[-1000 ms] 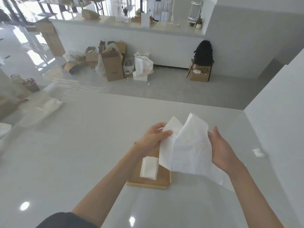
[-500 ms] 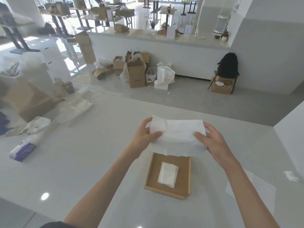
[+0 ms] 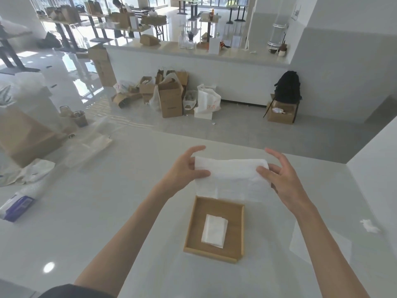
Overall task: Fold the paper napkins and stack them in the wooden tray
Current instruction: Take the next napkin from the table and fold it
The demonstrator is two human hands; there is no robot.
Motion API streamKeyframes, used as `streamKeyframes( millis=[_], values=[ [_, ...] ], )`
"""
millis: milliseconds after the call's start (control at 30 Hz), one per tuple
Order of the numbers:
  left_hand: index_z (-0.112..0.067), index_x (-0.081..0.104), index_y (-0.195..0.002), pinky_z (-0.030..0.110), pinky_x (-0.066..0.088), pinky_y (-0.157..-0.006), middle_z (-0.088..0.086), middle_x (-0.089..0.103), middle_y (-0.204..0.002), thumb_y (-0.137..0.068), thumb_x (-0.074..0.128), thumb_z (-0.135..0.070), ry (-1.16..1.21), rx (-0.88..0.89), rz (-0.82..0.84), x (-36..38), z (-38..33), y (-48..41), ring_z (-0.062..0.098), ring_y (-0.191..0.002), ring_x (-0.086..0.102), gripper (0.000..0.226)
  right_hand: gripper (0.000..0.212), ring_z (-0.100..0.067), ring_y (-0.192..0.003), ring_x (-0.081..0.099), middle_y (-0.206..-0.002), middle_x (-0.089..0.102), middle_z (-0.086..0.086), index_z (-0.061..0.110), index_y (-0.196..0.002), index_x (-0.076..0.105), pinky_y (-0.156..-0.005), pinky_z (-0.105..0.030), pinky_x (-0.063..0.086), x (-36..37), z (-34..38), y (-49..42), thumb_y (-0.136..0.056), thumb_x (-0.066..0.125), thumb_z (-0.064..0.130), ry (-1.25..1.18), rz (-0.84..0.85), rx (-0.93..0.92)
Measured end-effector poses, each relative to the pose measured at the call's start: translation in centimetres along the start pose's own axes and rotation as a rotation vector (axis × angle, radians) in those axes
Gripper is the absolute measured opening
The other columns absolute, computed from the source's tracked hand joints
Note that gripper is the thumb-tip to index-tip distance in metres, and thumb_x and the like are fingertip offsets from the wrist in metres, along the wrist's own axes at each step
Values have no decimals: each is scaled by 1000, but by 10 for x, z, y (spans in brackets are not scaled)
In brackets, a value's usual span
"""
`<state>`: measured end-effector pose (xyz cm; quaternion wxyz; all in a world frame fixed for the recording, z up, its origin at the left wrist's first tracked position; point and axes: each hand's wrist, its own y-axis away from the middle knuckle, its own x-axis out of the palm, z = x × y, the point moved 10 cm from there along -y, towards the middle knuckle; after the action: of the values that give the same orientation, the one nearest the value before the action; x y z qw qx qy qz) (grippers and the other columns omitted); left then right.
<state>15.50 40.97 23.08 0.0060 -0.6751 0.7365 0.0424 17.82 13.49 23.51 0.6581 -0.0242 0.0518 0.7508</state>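
Almost nothing here reads clearly. The white plastic bag (image 3: 208,101) on the floor at the far counter's foot bears a few red characters low on its front, too small and blurred to make out. The purple-and-white packet (image 3: 16,208) at the near left of the table carries print that is likewise illegible.

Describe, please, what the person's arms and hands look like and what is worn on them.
Both forearms are bare to the elbow, with no gloves, watch, rings or bracelets visible on the left hand or right hand. A dark sleeve shows at the bottom edge on the left arm; the right arm shows no sleeve in view.
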Motion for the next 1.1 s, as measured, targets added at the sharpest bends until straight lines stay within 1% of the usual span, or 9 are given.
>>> streamKeyframes(
  millis=[133, 233, 367, 467, 600, 700, 900, 967, 1100],
  values=[
    [-15, 70, -116, 38, 54, -98, 1, 69, -117, -85, 71, 7, -105, 28, 12, 3, -7, -2, 23, -106, 66, 37, 29, -11, -95, 73, -99, 79, 9, 26, -112, 75, -79, -16, 55, -4, 8, 1, -88, 76, 9, 36, 70, -63],
    [-16, 70, -117, 35, 54, -93, 7, 69, -115, -88, 69, 4, -162, 48, -41, 0, -12, -6, 23, -100, 66, 35, 25, 0, -82, 70, -89, 77, 18, 27, -103, 78, -76, -11, 52, -8, 16, -1, -88, 77, 7, 145, 43, -119],
    [-20, 70, -114, 46, 52, -96, 12, 69, -119, -93, 67, -5, -227, 76, -55, -2, -14, -9, 36, -107, 65, 26, 21, -12, -81, 69, -94, 78, -3, 27, -103, 78, -79, -25, 58, -10, 19, -6, -91, 74, 10, 177, 1, -137],
    [-20, 70, -113, 46, 55, -96, 13, 69, -119, -91, 70, -3, -225, 81, -41, -4, -13, -11, 35, -106, 66, 28, 21, -7, -72, 65, -79, 74, 5, 29, -101, 78, -75, -21, 55, -8, 21, -8, -90, 76, 11, 231, -14, -153],
    [-29, 72, -107, 48, 55, -86, 29, 66, -102, -87, 75, -6, -288, 96, -71, -10, -15, -17, 40, -85, 61, 30, 16, -1, -70, 66, -94, 78, -7, 24, -99, 78, -71, -11, 52, -11, 22, -11, -89, 76, 11, 276, -53, -167],
    [-25, 74, -98, 37, 44, -69, 16, 49, -77, -87, 76, -8, -330, 110, -111, -15, -16, -21, 24, -70, 48, 20, 12, -2, -68, 66, -93, 77, -9, 23, -94, 78, -69, -8, 49, -12, 24, -13, -88, 77, 12, 330, -64, -180],
    [-19, 74, -86, 29, 41, -69, 3, 52, -75, -86, 76, -8, -364, 110, -245, -23, -18, -23, 15, -67, 49, 11, 16, -3, -76, 65, -96, 74, 2, 32, -86, 75, -77, -22, 52, -11, 27, -14, -90, 76, 17, 418, -126, -226],
    [-19, 74, -85, 27, 44, -76, 1, 52, -86, -85, 77, -7, -407, 103, -288, -27, -19, -22, 16, -76, 53, 12, 15, -3, -89, 63, -103, 66, 5, 32, -85, 73, -80, -16, 49, -9, 36, -14, -91, 75, 18, 513, -158, -285],
    [-18, 64, -102, 34, 37, -104, 7, 44, -132, -88, 75, -14, -712, -23, -146, -16, -1, -24, 27, -127, 43, 19, 5, -25, -106, 60, -100, 73, 1, 17, -90, 76, -91, -34, 43, 31, 67, -17, -93, 72, 16, 925, -22, -487]
  ],
)
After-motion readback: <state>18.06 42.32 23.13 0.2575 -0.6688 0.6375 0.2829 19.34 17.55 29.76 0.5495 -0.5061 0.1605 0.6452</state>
